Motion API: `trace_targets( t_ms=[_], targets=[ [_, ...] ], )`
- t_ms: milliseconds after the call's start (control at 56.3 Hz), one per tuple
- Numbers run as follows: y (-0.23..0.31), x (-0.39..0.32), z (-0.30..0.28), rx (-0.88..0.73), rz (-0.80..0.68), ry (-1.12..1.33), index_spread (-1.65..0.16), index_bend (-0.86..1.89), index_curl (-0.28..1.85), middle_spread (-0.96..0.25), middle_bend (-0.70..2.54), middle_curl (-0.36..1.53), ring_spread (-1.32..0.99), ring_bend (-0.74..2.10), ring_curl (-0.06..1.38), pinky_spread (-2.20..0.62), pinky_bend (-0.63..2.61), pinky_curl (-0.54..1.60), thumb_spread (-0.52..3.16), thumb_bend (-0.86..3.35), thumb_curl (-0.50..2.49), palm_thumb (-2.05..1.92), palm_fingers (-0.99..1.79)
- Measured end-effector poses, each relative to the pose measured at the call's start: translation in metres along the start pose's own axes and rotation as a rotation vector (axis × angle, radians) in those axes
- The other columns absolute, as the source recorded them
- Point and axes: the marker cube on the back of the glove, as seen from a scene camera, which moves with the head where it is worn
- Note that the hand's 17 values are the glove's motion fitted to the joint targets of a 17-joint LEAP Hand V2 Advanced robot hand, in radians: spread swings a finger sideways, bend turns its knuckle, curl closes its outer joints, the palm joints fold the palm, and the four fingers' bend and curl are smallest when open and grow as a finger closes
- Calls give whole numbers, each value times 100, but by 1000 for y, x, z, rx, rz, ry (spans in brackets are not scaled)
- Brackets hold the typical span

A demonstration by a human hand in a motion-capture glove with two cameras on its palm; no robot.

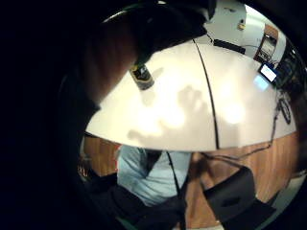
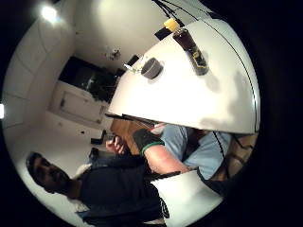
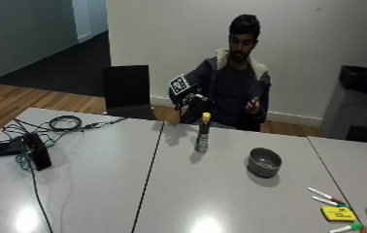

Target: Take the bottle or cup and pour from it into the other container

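Note:
In the outside view a dark bottle [image 3: 202,133] with a yellow cap stands upright on the grey table [image 3: 190,194], near its far edge. A grey bowl [image 3: 264,162] sits on the table a short way to the bottle's right. The person's gloved right hand [image 3: 195,99] hovers in the air just above and behind the bottle, apart from it and holding nothing. Its shadow on the tabletop shows spread fingers. The little finger side palm view has the bottle [image 1: 142,76] beside the dark fingers [image 1: 165,24]. The thumb side palm view shows bottle [image 2: 191,49] and bowl [image 2: 151,67] on the table.
A black device [image 3: 36,151] with tangled cables lies at the table's left end. Markers [image 3: 325,196] and a yellow eraser [image 3: 337,213] lie at the near right. A black chair [image 3: 128,92] stands behind the table. The person's bare hand [image 3: 253,104] is raised at chest height.

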Motion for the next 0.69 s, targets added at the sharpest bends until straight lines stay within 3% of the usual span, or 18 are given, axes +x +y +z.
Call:
trace_targets(
  t_ms=[71, 213, 249, 320, 391, 480, 586, 693],
  targets=[
    [-23, 8, 22, 86, 36, -59, -15, 16, 29, 20, 28, 30, 25, 18, 13, 40, 47, 24, 79, -3, 35, 40, 20],
    [-62, 34, 58, 42, -181, -182, -14, 15, 29, 21, 28, 31, 26, 18, 14, 40, 50, 25, 79, -3, 36, 41, 17],
    [-75, 35, 67, 50, -137, -215, -13, 15, 29, 21, 28, 31, 26, 18, 14, 40, 51, 25, 78, -3, 36, 42, 17],
    [-100, 29, 85, 129, 88, -281, -13, 15, 28, 22, 28, 31, 27, 19, 15, 40, 53, 26, 79, -3, 37, 43, 16],
    [-102, 37, 101, 144, -36, -312, -12, 14, 28, 22, 28, 32, 27, 20, 16, 40, 54, 26, 78, -3, 37, 45, 16],
    [-116, 36, 117, 131, 14, -359, -12, 13, 27, 22, 28, 32, 27, 21, 17, 40, 56, 27, 78, -3, 37, 46, 17],
    [-129, 41, 133, 147, -120, -399, -11, 13, 27, 22, 27, 32, 28, 23, 19, 39, 58, 27, 78, -3, 38, 48, 17],
    [-153, 25, 140, 189, 187, -521, -13, 9, 24, 20, 28, 33, 27, 33, 22, 38, 64, 29, 77, -3, 38, 52, 31]
  ],
)
